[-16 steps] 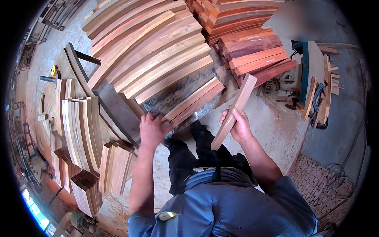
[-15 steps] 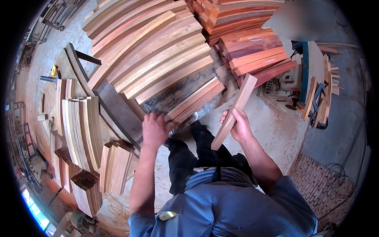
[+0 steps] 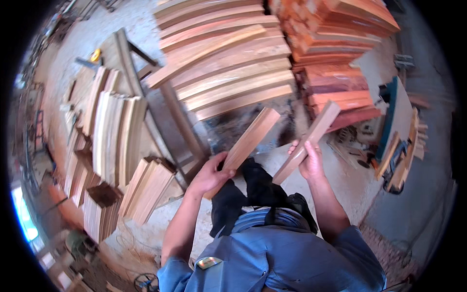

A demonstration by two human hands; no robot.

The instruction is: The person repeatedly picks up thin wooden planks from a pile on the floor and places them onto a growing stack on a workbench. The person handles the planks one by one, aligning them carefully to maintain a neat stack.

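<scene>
My left hand (image 3: 209, 177) is closed around a reddish-brown wooden strip (image 3: 250, 137), tilted up and away from me over the metal-topped work surface (image 3: 226, 129). Whether this is one strip or two pressed together, I cannot tell. Farther right, my right hand (image 3: 312, 161) grips a paler wooden strip (image 3: 317, 125) near its lower part, its far end also pointing up and to the right. The two strips are apart and roughly parallel. Beyond them lies a stack of curved light wooden pieces (image 3: 233, 73), with one piece lying slantwise on top (image 3: 209, 53).
Reddish wooden pieces (image 3: 340, 90) are stacked at the back right. On the left, a low table (image 3: 124, 63) bears groups of upright curved pieces (image 3: 116, 131) and a yellow tool (image 3: 96, 54). A teal-edged machine (image 3: 391, 117) with clamps (image 3: 399, 168) stands at the right.
My left hand has taken hold of the wood lying on the work surface and lifted it. The right hand still holds its strip, slightly farther right. The whole view has turned.
</scene>
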